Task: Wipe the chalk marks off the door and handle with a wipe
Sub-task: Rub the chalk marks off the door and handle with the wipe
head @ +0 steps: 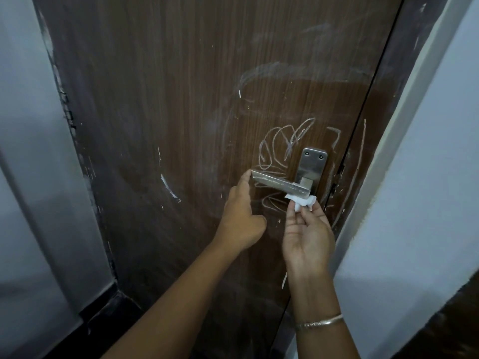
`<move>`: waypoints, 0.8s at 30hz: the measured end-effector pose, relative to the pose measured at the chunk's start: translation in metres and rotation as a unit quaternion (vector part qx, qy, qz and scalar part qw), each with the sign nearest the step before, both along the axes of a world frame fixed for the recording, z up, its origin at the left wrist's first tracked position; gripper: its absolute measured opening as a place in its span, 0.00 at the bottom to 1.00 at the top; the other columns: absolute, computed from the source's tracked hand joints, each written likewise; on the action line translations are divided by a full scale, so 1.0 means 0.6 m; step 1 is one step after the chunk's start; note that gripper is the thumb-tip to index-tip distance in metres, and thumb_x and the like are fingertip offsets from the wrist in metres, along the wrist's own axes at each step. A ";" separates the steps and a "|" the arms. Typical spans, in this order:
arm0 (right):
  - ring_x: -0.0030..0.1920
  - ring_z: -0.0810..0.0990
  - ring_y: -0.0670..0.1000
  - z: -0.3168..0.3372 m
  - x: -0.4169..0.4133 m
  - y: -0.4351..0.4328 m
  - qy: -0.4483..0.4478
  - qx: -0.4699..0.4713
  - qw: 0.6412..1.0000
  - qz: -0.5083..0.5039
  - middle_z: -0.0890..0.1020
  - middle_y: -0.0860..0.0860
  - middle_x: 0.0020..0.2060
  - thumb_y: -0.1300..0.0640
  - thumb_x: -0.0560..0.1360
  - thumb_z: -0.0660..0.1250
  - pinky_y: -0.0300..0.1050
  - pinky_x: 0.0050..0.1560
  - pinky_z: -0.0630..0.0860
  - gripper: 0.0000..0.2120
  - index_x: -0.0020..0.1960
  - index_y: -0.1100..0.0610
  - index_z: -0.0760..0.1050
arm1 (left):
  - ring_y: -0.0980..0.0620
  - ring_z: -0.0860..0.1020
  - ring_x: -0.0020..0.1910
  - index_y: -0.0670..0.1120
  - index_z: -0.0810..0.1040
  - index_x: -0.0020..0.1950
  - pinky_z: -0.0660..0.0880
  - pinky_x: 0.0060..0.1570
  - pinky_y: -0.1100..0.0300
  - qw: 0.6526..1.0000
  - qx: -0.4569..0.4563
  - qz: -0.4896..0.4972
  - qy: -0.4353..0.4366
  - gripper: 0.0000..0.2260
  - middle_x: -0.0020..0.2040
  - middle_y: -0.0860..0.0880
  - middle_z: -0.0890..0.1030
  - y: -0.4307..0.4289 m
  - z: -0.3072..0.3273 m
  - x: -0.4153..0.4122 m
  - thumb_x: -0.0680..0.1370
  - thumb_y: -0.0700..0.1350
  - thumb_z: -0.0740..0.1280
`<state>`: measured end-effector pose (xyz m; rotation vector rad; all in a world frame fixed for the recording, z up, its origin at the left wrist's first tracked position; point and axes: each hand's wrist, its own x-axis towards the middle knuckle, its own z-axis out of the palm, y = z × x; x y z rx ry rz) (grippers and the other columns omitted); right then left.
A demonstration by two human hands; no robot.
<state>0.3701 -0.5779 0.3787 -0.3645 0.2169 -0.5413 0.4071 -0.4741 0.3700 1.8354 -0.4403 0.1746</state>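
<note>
Head view: right hand [305,234] pinches wipe [302,202] under handle [280,184].

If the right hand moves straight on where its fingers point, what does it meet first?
Probably the underside of the handle, near its pivot end: the wipe that the right hand pinches seems to touch it, though depth is unclear.

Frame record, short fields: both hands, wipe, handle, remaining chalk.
left hand: fingertip touches the free end of the handle
right hand: pinches the wipe
wipe: white, crumpled, against the handle's underside near its mounted end
handle: metal lever, chalk streaks on it
chalk marks: scribbles on the door above and below the handle, a line right of it
</note>
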 end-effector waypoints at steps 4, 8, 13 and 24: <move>0.49 0.82 0.51 0.008 0.005 -0.002 0.000 0.007 1.000 -0.006 0.81 0.58 0.49 0.72 0.75 0.60 0.43 0.47 0.80 0.10 0.50 0.62 0.76 | 0.57 0.65 0.62 0.58 0.51 0.74 0.71 0.58 0.57 1.000 -0.001 -0.001 -0.003 0.42 0.60 0.57 0.63 0.002 0.003 -0.001 0.67 0.33 0.64; 0.49 0.83 0.51 -0.010 -0.006 -0.004 -0.008 -0.038 0.999 -0.020 0.81 0.59 0.49 0.72 0.75 0.60 0.42 0.47 0.80 0.10 0.49 0.62 0.77 | 0.55 0.65 0.64 0.60 0.52 0.73 0.71 0.61 0.54 1.000 -0.002 -0.005 0.000 0.41 0.60 0.57 0.63 0.005 0.003 -0.002 0.67 0.34 0.64; 0.47 0.81 0.50 -0.013 -0.009 -0.011 0.040 -0.200 0.968 -0.143 0.81 0.54 0.44 0.73 0.74 0.61 0.38 0.44 0.79 0.11 0.45 0.59 0.76 | 0.53 0.68 0.63 0.59 0.53 0.73 0.71 0.61 0.52 1.000 -0.015 -0.002 0.010 0.40 0.61 0.56 0.64 0.004 0.005 -0.002 0.67 0.34 0.65; 0.41 0.75 0.44 0.097 0.006 -0.062 0.115 -0.776 0.537 -0.311 0.82 0.51 0.45 0.62 0.75 0.65 0.21 0.34 0.65 0.07 0.52 0.57 0.78 | 0.53 0.66 0.61 0.60 0.52 0.74 0.72 0.61 0.48 0.999 -0.007 -0.026 0.033 0.41 0.60 0.57 0.63 0.014 0.011 -0.011 0.66 0.40 0.67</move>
